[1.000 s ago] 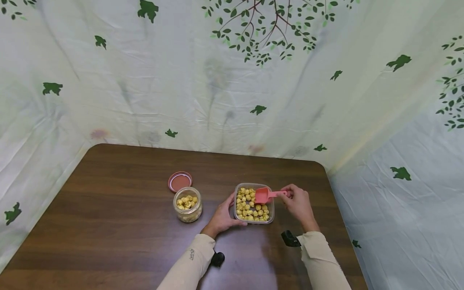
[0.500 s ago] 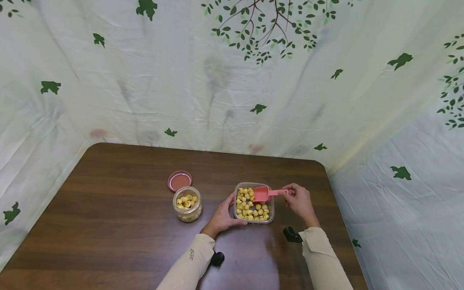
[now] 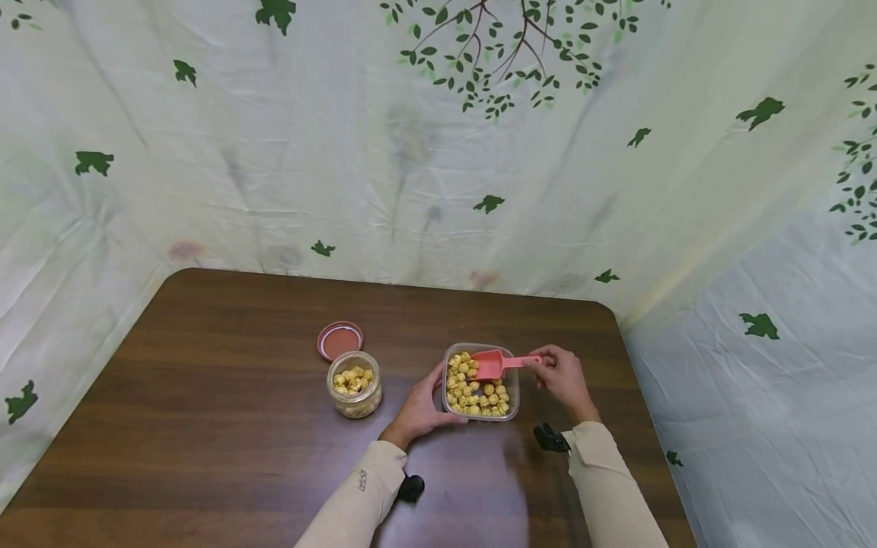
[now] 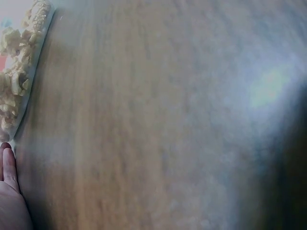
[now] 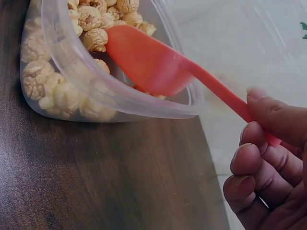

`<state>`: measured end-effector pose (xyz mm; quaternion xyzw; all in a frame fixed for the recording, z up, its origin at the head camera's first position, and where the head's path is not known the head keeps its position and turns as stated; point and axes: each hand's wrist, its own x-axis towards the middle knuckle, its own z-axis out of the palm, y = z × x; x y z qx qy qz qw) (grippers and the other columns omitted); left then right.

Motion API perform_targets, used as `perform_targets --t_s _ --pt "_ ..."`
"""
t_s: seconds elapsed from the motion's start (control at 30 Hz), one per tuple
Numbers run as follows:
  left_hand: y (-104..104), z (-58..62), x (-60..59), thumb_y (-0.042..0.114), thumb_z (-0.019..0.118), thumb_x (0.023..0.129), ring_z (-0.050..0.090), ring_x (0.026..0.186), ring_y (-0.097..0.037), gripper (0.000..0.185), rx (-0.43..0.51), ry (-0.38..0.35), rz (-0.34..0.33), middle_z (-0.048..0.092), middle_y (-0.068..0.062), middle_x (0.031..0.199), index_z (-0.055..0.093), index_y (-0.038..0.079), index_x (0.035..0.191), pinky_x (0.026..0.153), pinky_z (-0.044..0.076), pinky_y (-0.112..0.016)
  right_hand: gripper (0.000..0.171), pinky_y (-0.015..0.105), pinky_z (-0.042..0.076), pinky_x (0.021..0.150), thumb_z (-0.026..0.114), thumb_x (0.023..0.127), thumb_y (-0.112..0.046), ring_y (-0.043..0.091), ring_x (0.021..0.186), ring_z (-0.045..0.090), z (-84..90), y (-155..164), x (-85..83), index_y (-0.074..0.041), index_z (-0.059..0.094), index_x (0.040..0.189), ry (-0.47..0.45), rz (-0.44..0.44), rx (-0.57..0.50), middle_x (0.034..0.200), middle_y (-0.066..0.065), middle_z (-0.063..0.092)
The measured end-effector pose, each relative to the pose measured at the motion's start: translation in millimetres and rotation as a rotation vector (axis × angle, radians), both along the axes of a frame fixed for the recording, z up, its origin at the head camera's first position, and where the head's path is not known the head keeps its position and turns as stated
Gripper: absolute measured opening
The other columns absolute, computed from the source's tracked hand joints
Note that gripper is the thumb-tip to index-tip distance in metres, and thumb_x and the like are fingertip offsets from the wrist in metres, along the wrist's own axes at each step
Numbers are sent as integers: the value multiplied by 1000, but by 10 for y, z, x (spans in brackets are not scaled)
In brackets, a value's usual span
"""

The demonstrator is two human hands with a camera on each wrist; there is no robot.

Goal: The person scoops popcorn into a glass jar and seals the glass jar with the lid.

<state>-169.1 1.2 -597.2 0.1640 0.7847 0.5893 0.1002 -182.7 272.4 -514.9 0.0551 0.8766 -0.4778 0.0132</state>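
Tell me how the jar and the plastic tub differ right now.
The jar is round and stands apart from both hands; the plastic tub is squarish, with the left hand against its side. The tub has the pink scoop dipped in it, held by the right hand; the jar has none. Both are clear, lidless and hold popcorn.

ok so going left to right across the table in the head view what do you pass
Round pink lid and small clear jar of popcorn → left hand → clear square plastic container of popcorn → right hand holding the pink plastic scoop.

head overlooks table; wrists close in.
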Motion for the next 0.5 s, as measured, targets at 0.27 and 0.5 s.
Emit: perform_targets --t_s 0.27,0.5 --pt "-4 10 -6 22 92 61 44 131 -32 113 -6 2 -2 43 -17 146 27 5 151 109 32 -48 24 24 42 47 69 89 -19 20 53 55 -56 -39 -35 3 64 100 -17 -1 -36 66 8 60" --pt "1 13 -3 22 93 61 44 131 -33 113 -14 -6 5 43 -18 145 27 5 151 110 31 -48 24 26 45 49 69 89 -20 21 55 55 -150 -66 -56 1 64 101 -52 -4 -91 66 6 60"
